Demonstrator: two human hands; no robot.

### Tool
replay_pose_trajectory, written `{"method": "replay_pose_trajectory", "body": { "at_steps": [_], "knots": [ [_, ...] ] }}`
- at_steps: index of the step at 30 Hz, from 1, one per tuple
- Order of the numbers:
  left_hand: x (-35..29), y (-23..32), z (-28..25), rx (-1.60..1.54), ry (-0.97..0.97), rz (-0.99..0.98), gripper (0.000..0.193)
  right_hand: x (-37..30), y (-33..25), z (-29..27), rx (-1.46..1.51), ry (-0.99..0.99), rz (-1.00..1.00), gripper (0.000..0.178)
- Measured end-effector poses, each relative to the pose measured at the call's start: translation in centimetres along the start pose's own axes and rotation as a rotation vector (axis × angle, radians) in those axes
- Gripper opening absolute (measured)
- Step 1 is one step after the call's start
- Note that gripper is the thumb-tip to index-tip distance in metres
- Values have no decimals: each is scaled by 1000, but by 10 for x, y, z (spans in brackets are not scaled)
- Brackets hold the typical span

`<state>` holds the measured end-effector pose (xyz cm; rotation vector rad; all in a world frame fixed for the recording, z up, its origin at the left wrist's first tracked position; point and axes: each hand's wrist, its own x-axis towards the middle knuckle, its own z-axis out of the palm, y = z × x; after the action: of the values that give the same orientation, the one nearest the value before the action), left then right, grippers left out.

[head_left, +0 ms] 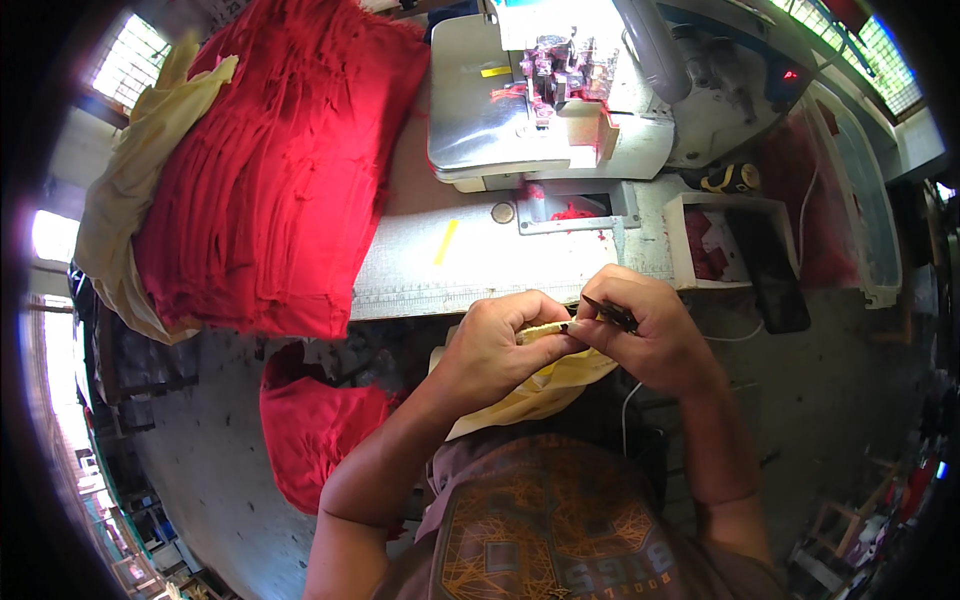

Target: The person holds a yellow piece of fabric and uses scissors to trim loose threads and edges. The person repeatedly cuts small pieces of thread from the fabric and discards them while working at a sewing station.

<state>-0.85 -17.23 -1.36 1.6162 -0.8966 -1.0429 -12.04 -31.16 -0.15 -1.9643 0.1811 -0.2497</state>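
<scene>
Over my lap, just in front of the table's edge, my two hands meet at a piece of pale yellow cloth (530, 405). My left hand (490, 350) pinches the cloth's upper edge between thumb and fingers. Close against it, my right hand (655, 330) is closed around small dark thread snips (612, 314), whose tip is near the cloth edge. The fingers partly hide the snips, so whether the blades are apart does not show. The rest of the yellow cloth hangs below my hands onto my lap.
A sewing machine (490, 120) stands on the worktable (400, 265) ahead. Stacked red cloth (270, 190) covers the left side, with yellow cloth (125, 210) beside it. At right, a phone (768, 270) leans on a white box (730, 280). More red cloth (325, 430) hangs below.
</scene>
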Motion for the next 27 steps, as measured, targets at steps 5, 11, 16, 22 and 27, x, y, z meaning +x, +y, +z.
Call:
{"method": "replay_pose_trajectory", "body": {
  "at_steps": [5,11,16,22,27],
  "knots": [
    [0,3,1,-60,-25,-65,19,-2,1,-4,349,204,172,12],
    [-3,-7,-3,-39,4,-11,18,0,3,-11,488,300,83,11],
    [0,-12,-5,150,11,140,15,4,-7,-5,481,212,142,10],
    [-4,-5,-6,53,40,96,22,11,-12,-12,434,215,245,9],
    [2,-8,-6,115,-25,540,29,17,-18,-10,409,196,267,11]
  ]
}}
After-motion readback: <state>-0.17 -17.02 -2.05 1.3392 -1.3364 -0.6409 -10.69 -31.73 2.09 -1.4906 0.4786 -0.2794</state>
